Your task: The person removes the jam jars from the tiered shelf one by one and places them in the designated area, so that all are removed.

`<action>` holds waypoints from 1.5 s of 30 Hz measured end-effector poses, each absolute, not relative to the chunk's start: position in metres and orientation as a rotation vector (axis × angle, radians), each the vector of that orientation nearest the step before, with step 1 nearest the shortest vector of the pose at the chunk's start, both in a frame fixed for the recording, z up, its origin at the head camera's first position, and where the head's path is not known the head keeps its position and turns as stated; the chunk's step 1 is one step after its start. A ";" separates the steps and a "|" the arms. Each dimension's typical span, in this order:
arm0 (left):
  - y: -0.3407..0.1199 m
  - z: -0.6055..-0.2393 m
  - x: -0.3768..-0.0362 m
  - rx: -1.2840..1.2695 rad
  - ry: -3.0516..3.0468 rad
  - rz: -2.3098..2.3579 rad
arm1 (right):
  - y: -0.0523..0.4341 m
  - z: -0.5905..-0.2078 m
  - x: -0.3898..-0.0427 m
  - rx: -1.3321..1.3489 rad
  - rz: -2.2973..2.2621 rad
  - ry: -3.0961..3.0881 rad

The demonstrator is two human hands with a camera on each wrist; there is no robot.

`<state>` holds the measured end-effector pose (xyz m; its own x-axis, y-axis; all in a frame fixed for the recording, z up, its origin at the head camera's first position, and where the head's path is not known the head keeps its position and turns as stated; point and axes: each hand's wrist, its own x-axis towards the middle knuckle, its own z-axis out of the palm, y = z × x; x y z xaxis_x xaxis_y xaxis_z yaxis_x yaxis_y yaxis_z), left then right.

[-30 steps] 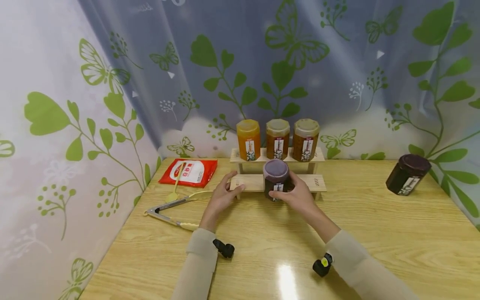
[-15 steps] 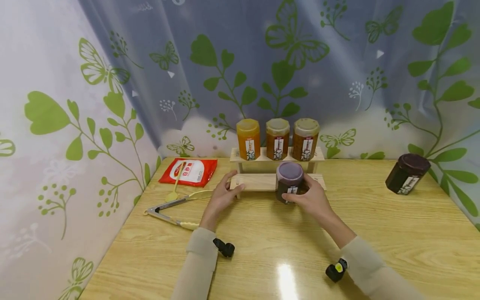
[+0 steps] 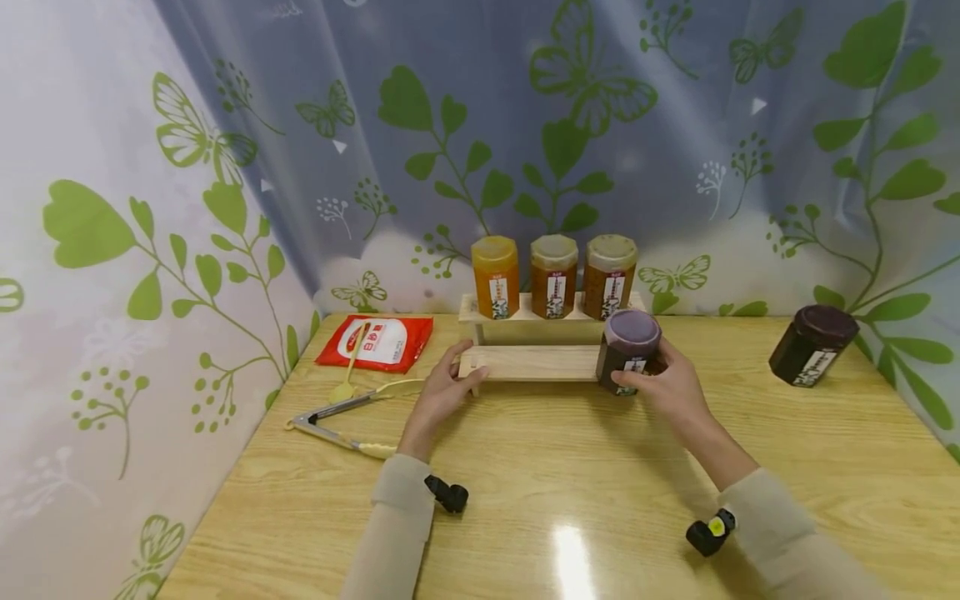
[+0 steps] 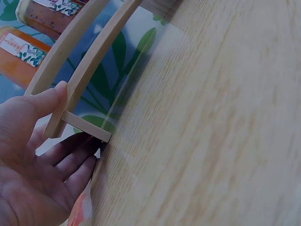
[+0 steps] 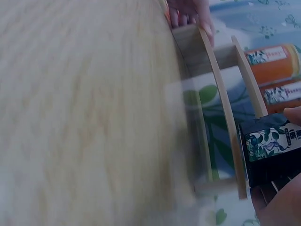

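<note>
My right hand (image 3: 672,393) grips a dark jar (image 3: 632,340) with a purple lid, thumb across its front and fingers round its right side. The jar is upright at the right end of the lower step of a two-step wooden rack (image 3: 540,363). In the right wrist view, the base of the jar (image 5: 268,162) is right at the step's edge. My left hand (image 3: 442,396) holds the left end of that same step. The left wrist view has the thumb (image 4: 52,98) on the step and the other fingers by the rack's leg (image 4: 87,126).
An orange-yellow jar (image 3: 496,279) and two amber jars (image 3: 553,279) stand on the upper step. A second dark jar (image 3: 813,346) is on the table at the right. At the left lie a red-and-white packet (image 3: 375,343), a yellow utensil (image 3: 343,392) and tongs (image 3: 337,408).
My right hand has carried the dark jar rightward along the lower step, from its middle to its right end. The left hand has stayed on the rack's left end.
</note>
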<state>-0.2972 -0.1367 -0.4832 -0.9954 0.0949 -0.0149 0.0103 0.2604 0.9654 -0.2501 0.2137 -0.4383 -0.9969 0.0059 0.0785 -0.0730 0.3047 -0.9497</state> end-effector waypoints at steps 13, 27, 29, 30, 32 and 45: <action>-0.136 -0.482 -0.298 0.068 2.471 1.831 | 0.268 -0.424 -0.269 -0.175 1.779 -2.455; -0.136 -0.481 -0.298 0.054 2.434 1.842 | 0.325 -0.454 -0.279 -0.370 1.715 -2.511; -0.136 -0.482 -0.297 0.047 2.452 1.823 | 0.333 -0.458 -0.280 -0.405 1.686 -2.544; -0.136 -0.482 -0.297 0.045 2.453 1.823 | 0.337 -0.460 -0.280 -0.417 1.675 -2.557; -0.136 -0.482 -0.296 0.034 2.474 1.804 | 0.345 -0.464 -0.281 -0.436 1.661 -2.573; -0.137 -0.480 -0.296 0.041 2.469 1.817 | 0.361 -0.467 -0.289 -0.384 1.656 -2.639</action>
<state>-0.2962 -0.1369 -0.4802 -0.9968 0.0662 -0.0452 -0.0234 0.2981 0.9542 -0.2895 0.3613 -0.4670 -0.9700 0.2073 -0.1270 0.2046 0.4137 -0.8871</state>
